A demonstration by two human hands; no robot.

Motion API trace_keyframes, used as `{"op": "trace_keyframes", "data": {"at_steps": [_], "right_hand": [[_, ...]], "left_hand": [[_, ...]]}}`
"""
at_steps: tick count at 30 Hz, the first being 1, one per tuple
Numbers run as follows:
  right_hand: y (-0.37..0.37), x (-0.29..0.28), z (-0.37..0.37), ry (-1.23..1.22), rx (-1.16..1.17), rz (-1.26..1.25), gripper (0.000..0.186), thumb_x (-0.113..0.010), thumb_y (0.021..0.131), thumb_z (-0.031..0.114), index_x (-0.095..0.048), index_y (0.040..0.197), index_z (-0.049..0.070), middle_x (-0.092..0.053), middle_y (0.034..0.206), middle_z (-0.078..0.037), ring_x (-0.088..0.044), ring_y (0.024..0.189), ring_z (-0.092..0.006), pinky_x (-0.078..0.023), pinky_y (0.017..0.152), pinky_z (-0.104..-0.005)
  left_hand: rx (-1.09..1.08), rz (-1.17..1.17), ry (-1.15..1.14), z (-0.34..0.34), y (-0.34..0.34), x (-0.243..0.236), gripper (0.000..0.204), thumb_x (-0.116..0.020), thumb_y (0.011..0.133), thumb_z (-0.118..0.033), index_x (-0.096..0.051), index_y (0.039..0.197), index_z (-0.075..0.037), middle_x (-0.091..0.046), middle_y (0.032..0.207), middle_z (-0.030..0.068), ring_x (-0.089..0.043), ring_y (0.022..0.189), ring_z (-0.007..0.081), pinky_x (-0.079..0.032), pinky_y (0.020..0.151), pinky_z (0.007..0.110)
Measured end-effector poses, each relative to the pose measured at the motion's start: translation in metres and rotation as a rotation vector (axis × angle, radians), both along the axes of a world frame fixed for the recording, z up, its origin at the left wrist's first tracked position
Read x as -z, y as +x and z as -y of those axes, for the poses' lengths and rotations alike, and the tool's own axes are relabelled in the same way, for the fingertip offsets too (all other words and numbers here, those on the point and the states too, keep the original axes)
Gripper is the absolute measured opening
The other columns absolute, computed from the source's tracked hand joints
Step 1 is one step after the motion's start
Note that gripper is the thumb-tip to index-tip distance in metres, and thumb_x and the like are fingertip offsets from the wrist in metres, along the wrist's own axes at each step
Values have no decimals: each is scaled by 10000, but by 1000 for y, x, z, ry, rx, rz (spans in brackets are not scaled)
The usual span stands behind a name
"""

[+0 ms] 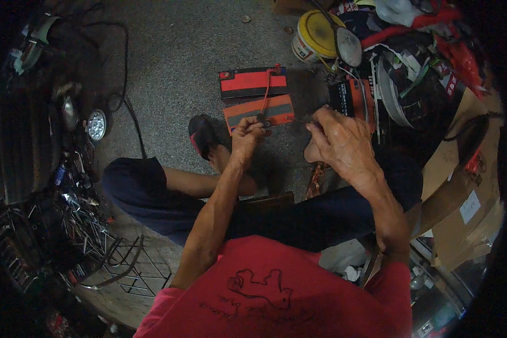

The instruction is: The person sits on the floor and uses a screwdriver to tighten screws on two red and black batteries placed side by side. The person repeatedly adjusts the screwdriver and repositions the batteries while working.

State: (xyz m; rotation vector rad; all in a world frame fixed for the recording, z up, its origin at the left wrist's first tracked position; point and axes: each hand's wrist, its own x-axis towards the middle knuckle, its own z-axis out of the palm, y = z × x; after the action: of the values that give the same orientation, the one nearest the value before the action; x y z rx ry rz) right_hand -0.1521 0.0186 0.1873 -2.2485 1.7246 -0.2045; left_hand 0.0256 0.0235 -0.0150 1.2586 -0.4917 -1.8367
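Note:
My left hand [245, 141] is closed on a small dark piece [263, 122], which looks like a connector, over the nearer orange battery [236, 115]. A red wire [267, 84] runs from the farther red-and-black battery [242, 83] down toward that hand. To their right, my right hand [342, 143] is raised with fingers bent and pressed together around something thin and dark that points leftward; it is too small to make out. Another orange-and-black battery [339, 96] lies beyond my right hand, partly behind it.
A yellow-lidded bucket [315, 31] and piled scrap [400, 62] stand at upper right. Cardboard [467, 214] lies along the right. At left are a round lamp [96, 125], a black cable [127, 84] and heaped tools [79, 225]. My legs and feet surround the working spot.

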Motion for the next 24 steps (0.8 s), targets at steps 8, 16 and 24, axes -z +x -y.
{"op": "trace_keyframes", "data": {"at_steps": [8, 16, 24], "right_hand": [[7, -12, 5, 135, 33, -27, 197, -579, 829, 176, -517, 925, 16, -616, 772, -158, -605, 737, -372, -463, 698, -487], [5, -10, 2, 41, 24, 13, 236, -615, 798, 142, -487, 950, 14, -616, 785, -167, -610, 743, -374, -467, 696, -480], [4, -7, 3, 112, 53, -9, 220, -619, 823, 204, -510, 865, 17, -613, 650, -160, -605, 628, -376, -465, 664, -477]], "left_hand": [[-7, 5, -27, -1, 1, 1, 195, -577, 785, 23, -531, 936, -92, -598, 833, -11, -644, 783, 156, -475, 672, 271], [-8, -4, -33, -2, 2, 3, 200, -578, 782, 26, -533, 947, -78, -600, 840, 0, -636, 803, 162, -493, 700, 287], [-23, -37, -28, -1, 0, 4, 209, -585, 773, 29, -534, 943, -80, -592, 830, -3, -633, 791, 166, -495, 700, 287]]}}
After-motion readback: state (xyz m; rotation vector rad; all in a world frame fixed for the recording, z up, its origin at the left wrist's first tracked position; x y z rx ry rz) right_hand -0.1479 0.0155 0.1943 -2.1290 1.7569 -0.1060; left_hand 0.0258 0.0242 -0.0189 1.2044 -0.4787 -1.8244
